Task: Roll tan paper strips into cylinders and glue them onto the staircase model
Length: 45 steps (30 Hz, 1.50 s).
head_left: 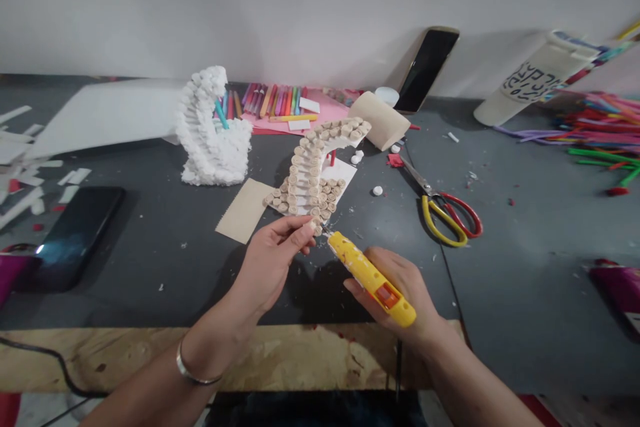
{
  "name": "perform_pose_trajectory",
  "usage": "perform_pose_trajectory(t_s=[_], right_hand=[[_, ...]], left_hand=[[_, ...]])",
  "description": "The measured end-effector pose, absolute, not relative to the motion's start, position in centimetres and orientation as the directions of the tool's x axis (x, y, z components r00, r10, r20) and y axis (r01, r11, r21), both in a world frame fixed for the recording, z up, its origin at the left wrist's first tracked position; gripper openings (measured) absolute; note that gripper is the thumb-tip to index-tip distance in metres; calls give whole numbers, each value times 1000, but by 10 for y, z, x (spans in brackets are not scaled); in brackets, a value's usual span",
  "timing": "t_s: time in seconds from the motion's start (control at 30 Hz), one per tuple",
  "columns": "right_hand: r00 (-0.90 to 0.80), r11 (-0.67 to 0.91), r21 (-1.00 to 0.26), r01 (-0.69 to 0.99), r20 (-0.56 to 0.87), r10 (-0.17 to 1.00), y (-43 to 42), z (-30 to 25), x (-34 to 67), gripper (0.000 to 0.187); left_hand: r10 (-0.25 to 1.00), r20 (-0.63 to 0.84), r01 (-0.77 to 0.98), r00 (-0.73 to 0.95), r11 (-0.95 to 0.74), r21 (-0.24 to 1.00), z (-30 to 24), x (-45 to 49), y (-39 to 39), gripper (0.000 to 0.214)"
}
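Note:
My left hand [273, 253] pinches a small beige paper coil [316, 227] between thumb and fingertips. Wrapped in my right hand [400, 280] is a yellow glue gun [373, 271], its nozzle close to the coil; I cannot tell if the two touch. Just beyond stands a curved white craft model [307, 170], its face and base covered in rows of the same rolled coils. A red stick shows behind its curve. Left of it a similar curved model [213, 133] is coated in white crumpled bits. A beige paper piece [243, 210] lies flat between them.
Red-and-yellow scissors [445, 210] lie at right, below a beige paper roll [383, 120]. One phone [430, 70] leans on the wall; another phone [75, 233] lies at left. Coloured pens [273, 100], a white tumbler [535, 77] and pipe cleaners [600, 127] line the back.

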State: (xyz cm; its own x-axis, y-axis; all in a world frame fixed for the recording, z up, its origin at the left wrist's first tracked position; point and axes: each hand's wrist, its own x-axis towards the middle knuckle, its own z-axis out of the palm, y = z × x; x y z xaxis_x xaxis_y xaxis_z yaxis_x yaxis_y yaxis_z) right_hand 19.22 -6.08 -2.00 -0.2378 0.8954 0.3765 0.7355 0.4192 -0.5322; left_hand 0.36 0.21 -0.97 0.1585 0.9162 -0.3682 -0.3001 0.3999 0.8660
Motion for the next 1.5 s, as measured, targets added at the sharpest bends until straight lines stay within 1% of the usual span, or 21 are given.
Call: perform_pose_trajectory(t_s=[0.33,0.4,0.47,0.6,0.67,0.73,0.77,0.83,0.9,1.03,1.17,1.27,1.37,1.5], right_hand=[[-99,322,-544,774,399,912,-57,-23,198,30],[-73,280,-508,815,390,918,-55,-27,200,31],[-61,228,-443,867,361,931,-53,-31,203,31],[-13,95,-301,949,263,965,-52,-35,217,29],[16,37,-240,970,216,976,-54,-36,227,24],[-15,54,-210,976,183,983,-59,-35,239,21],[-57,95,-215,972,175,983,-62,-33,244,24],[-163,208,-259,943,185,969,-66,-26,250,33],[-226,297,-328,896,238,945,-67,-14,248,38],[-230,392,-481,784,360,904,-58,8,223,36],[-180,406,-646,647,387,904,-44,3,196,35],[-134,389,-730,562,384,914,-38,-10,186,37],[-109,389,-760,521,393,913,-39,-16,184,38],[-102,383,-770,511,388,916,-41,-15,184,38]], left_hand=[[918,-356,-308,174,394,866,-7,2,1,32],[917,-358,-307,177,397,865,-6,2,1,32],[912,-366,-304,185,407,861,-6,2,2,33],[902,-375,-288,215,425,858,-3,1,1,32],[895,-375,-276,244,434,858,-1,1,-1,31],[888,-373,-265,270,441,858,0,1,-3,31],[886,-371,-259,279,441,859,1,1,-4,31],[884,-364,-250,292,438,863,1,2,-6,30],[883,-361,-240,301,437,867,0,3,-7,28],[869,-364,-239,335,452,859,-4,4,-6,26],[849,-360,-280,386,480,832,-8,3,-3,27],[845,-361,-284,394,486,827,-10,2,-2,27],[848,-359,-283,390,481,830,-11,2,-2,26],[849,-363,-275,384,481,833,-11,4,-2,26]])
